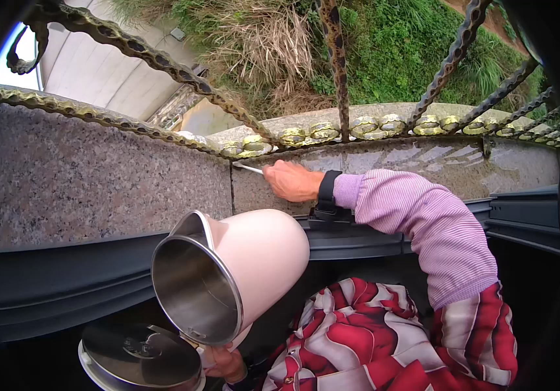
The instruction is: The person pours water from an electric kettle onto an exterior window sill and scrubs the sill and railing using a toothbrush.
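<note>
My left hand (226, 363), low in the view and partly hidden, is closed round the handle side of a pale pink electric kettle (267, 260). The kettle is tilted on its side with its steel-lined mouth facing left; its lid (140, 355) hangs open below. My right hand (293, 181) is closed on a thin white stick (249, 168), whose far tip touches the granite ledge (84, 176) near the joint at the railing's foot. Whether that tip has bristles is too small to tell. The ledge to the right of this hand looks wet.
A twisted metal railing (334, 65) with yellowed rings (322, 130) runs along the ledge's outer edge. Dark window-frame tracks (71, 280) lie on the near side. Beyond the railing, far below, are grass (384, 58) and a concrete path (104, 58).
</note>
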Motion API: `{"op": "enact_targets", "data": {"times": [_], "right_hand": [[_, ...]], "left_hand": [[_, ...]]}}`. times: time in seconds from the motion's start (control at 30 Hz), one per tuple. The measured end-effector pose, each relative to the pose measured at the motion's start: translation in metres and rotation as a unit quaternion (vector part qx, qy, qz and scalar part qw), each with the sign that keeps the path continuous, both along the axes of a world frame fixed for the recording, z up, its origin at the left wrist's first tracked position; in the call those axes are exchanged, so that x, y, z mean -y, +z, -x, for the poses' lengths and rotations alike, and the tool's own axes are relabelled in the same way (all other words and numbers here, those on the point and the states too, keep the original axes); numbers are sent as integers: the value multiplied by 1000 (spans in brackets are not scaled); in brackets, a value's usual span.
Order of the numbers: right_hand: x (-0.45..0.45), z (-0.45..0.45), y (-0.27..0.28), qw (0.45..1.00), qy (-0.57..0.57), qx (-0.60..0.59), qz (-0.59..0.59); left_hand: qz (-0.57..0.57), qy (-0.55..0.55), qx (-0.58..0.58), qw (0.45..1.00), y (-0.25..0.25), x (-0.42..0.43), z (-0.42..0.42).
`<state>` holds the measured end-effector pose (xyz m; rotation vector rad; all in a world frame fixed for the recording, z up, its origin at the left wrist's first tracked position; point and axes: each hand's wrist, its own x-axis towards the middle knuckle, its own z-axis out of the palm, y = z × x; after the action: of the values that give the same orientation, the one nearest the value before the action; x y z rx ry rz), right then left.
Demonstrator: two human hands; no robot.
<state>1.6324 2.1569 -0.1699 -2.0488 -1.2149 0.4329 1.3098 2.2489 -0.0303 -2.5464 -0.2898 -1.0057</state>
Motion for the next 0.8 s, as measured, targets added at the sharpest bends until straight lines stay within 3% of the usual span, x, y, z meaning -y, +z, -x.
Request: {"op": "enact_targets", "data": {"times": [0.03,0.1,0.13,0.17,0.2,0.27,0.3,0.33,0.4,0.5,0.57,0.6,0.63,0.67,0.7,0.77,0.8], "right_hand": [[-8,0,-30,986,84,120,-74],[-19,4,-42,961,164,219,40],[-18,9,-24,994,107,-24,-28],[-9,16,11,958,43,-266,-94],[-6,18,34,858,-21,-490,-152],[-14,18,47,859,-11,-482,-172],[-19,18,51,859,-9,-479,-182],[-26,19,49,820,4,-539,-195],[-34,19,43,809,-3,-558,-184],[-41,16,24,796,-19,-591,-133],[-37,12,8,777,-31,-625,-68],[-31,11,-1,748,-52,-660,-50],[-28,7,-8,761,-46,-647,-10],[-25,0,-14,773,-40,-632,29],[-24,-6,-15,785,-35,-615,67],[-21,6,18,814,-46,-578,35],[-24,13,24,811,-72,-581,6]], "left_hand": [[50,-16,20,998,-6,-1,1],[147,-52,65,986,-17,-2,3],[84,-58,16,995,-21,-9,14],[124,-79,14,989,-25,-11,19],[164,-99,13,981,-30,-14,25],[256,-126,30,958,-38,-15,33],[246,-119,25,962,-35,-12,29],[236,-113,21,965,-32,-9,26],[87,-65,-28,994,-18,0,16],[19,-51,-23,998,-16,-4,15],[181,-112,73,974,-27,-7,19],[332,-165,152,916,-38,-9,20],[472,-212,226,825,-40,-7,16],[273,-156,155,936,-34,-5,16],[56,-92,77,991,-14,2,3],[-109,-31,4,994,-4,6,-1],[-55,-44,12,997,-6,4,6]]}}
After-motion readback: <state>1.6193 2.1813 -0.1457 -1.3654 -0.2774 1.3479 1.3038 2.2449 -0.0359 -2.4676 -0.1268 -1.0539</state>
